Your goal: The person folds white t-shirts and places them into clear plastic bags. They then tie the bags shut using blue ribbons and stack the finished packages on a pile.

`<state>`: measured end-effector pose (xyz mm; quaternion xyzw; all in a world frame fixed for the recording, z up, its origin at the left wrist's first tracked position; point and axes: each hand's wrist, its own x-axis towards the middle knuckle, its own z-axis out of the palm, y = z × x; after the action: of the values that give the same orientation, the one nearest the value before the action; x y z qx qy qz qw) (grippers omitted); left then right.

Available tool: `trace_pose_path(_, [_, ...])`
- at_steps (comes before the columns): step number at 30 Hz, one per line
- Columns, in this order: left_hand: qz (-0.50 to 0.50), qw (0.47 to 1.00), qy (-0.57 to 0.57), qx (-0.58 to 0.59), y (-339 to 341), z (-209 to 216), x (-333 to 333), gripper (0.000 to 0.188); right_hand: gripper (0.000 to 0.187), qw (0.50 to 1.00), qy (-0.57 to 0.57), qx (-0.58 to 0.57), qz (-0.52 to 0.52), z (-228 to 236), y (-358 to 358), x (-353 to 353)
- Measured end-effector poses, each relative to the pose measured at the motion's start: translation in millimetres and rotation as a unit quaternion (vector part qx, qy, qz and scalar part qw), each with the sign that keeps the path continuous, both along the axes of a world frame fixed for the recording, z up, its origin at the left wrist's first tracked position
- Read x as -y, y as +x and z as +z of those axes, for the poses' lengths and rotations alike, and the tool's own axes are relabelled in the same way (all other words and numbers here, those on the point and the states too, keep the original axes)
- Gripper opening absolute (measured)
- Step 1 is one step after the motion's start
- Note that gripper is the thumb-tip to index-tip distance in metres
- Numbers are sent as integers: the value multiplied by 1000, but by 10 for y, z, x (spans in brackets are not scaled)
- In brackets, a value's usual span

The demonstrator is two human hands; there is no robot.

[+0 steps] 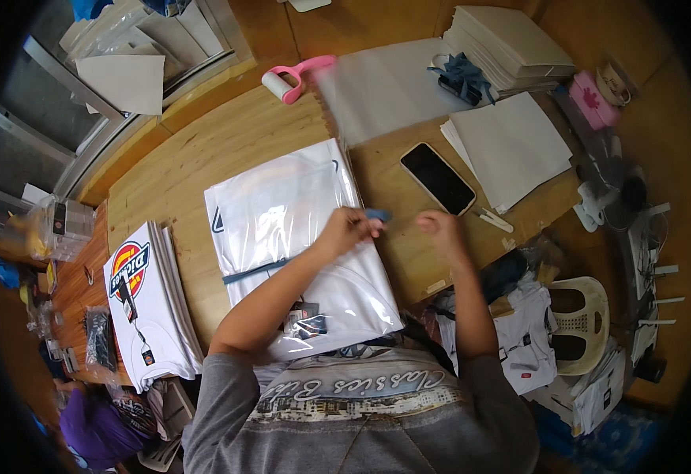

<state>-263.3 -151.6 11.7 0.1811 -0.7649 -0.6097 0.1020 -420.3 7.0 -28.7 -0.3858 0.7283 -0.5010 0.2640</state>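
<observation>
Overhead, a wooden table [203, 158] bears bagged shirts [290, 229], probably cardboard sheets [511, 146].

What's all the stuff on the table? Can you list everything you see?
bagged shirt: one, white in clear plastic, table centre
blue strip: one, at the left hand's fingertips
shirt stack: one pile, white with a round logo, left
phone: one, black screen, right of centre
lint roller: one, pink handle, top
paper sheets: one white pile, right of the phone
card stack: one cream pile, top right
plastic chair: one, cream, lower right
table: one, wooden
left hand: pinching the strip over the bag
right hand: raised beside the phone, grip unclear
</observation>
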Motion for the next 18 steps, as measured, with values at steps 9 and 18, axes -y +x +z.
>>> trace_pose_path(9, [-15,991,-131,-7,-85,54,-46,14,40,997,-53,-46,21,690,411,195])
trace_pose_path(18, [233,855,-415,204,1693,400,642,14,8,990,7,139,14,350,330,430])
